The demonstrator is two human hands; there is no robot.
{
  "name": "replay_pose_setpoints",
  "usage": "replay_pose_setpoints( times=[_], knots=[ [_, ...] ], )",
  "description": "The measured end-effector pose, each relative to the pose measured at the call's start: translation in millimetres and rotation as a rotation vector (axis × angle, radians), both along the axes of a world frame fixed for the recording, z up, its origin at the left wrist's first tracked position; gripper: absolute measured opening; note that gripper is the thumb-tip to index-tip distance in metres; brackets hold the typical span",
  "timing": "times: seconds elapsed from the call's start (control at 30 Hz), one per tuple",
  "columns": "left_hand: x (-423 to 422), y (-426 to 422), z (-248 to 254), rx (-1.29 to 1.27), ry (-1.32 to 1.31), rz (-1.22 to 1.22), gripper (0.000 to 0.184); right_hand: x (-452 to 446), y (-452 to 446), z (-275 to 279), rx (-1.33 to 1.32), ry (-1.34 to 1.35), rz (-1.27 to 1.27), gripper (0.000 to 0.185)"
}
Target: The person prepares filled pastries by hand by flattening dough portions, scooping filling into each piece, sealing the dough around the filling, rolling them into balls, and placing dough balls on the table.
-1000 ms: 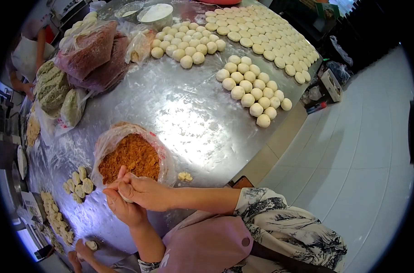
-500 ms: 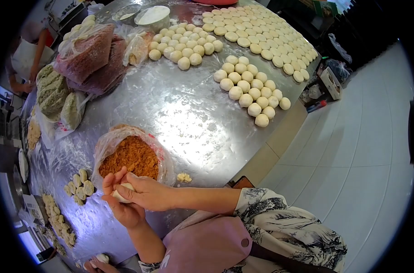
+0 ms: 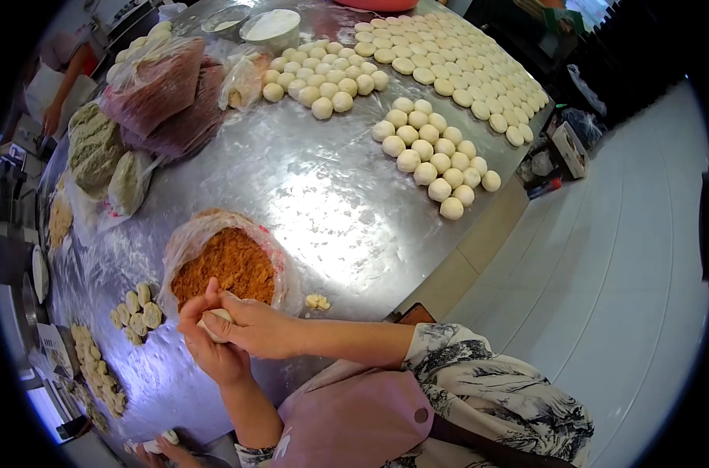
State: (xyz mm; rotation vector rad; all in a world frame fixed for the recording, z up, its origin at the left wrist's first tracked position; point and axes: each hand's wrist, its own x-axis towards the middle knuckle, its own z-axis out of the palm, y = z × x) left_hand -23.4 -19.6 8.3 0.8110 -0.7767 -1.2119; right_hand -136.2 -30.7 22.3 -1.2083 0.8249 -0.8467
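Observation:
A pale dough ball (image 3: 215,324) sits between my two hands, just over the near edge of the filling bag. My left hand (image 3: 219,360) cups it from below and the left, fingers curled around it. From the right, my right hand (image 3: 262,327) closes over the ball with the thumb pressed along it; part of the ball is hidden by the fingers. Right behind the hands is an open plastic bag (image 3: 286,273) of crumbly orange-brown filling (image 3: 228,264). A few small dough scraps (image 3: 317,302) lie right of the bag.
Round dough balls (image 3: 436,156) stand grouped on the metal table (image 3: 346,265), with flattened discs (image 3: 463,74) behind. Bagged reddish filling (image 3: 155,86) and greenish dough (image 3: 93,148) sit far left. Cut dough pieces (image 3: 142,312) lie left. Another person's hands (image 3: 167,452) work at bottom left.
The fingers of my left hand have closed in more around the dough ball. The view has shifted slightly. At bottom left, the other person's hands have moved with their dough.

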Motion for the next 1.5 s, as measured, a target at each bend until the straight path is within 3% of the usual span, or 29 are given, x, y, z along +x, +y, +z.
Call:
replay_pose_setpoints(
  times=[0.03,0.13,0.23,0.33,0.47,0.77,1.27,1.5],
  knots=[
    [-6.0,1.8,5.5,0.022,0.116,0.012,0.047,-2.7,-0.4,3.1,0.026,-0.006,0.02,0.062],
    [-17.4,1.5,12.9,-0.004,0.132,0.08,0.047,-6.1,-2.4,7.0,0.142,-0.034,0.082,0.056],
    [3.1,2.2,-9.8,-0.064,-0.258,-0.047,0.046,0.9,3.0,-1.0,-0.031,-0.005,-0.042,0.057],
    [9.3,3.0,-14.1,-0.063,-0.271,-0.129,0.044,-0.2,3.0,-6.9,-0.074,0.024,-0.026,0.059],
    [11.3,2.0,-20.1,-0.057,-0.16,-0.133,0.044,-4.5,0.8,-15.7,-0.1,0.139,0.098,0.054],
    [9.4,-1.2,-21.3,-0.026,-0.097,-0.119,0.045,0.8,-2.0,-19.9,-0.09,0.036,0.035,0.047],
    [5.6,-2.4,-20.2,0.045,-0.062,-0.1,0.043,1.1,-1.5,-17.8,-0.047,0.043,-0.035,0.051],
    [5.4,-2.3,-16.5,0.048,-0.167,-0.068,0.045,0.7,0.8,-13.0,-0.027,0.052,-0.03,0.048]
  ],
)
